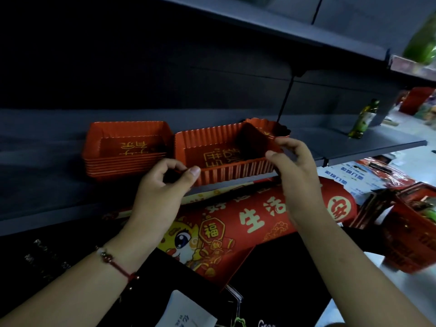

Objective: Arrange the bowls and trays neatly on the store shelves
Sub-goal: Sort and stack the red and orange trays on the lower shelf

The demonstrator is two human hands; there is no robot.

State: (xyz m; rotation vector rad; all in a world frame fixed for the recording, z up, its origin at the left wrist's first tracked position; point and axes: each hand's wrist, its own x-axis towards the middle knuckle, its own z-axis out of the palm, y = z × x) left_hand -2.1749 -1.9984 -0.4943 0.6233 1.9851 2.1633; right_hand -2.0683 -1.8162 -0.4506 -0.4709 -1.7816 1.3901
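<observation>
A red ribbed rectangular tray (pixel 224 159) with gold characters sits at the front edge of the dark grey shelf (pixel 47 166). My left hand (pixel 162 185) pinches its near left corner. My right hand (pixel 292 161) pinches its near right corner. To its left stands a stack of several red rectangular trays (pixel 125 152), touching or nearly touching it. Behind the held tray's right end is a red scalloped bowl (pixel 269 128), partly hidden.
A green bottle (pixel 364 119) stands further right on the shelf. Below the shelf lie red festive banners (pixel 236 223) and a red basket (pixel 410 230) at the right. An upper shelf (pixel 283 27) overhangs. More red goods (pixel 415 100) sit far right.
</observation>
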